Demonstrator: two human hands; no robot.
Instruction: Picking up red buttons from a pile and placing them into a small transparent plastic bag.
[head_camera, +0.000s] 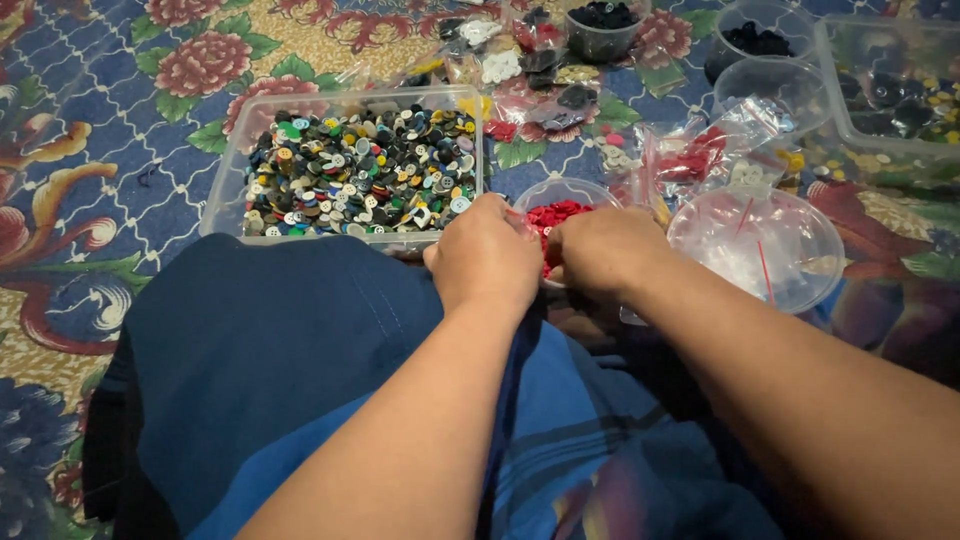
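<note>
Red buttons (556, 213) fill a small clear round bowl (585, 187) straight ahead of both hands, touching them. Head view: left hand (487, 252) and right hand (606, 250) are curled knuckles-up at the bowl's near rim, side by side and equally near; fingertips hidden, so whether they pinch anything cannot be told. Clear rectangular tub (232, 180) of mixed buttons lies left of the left hand. Empty clear bowl (822, 252) sits right.

A blue floral carpet (120, 150) covers the floor.
</note>
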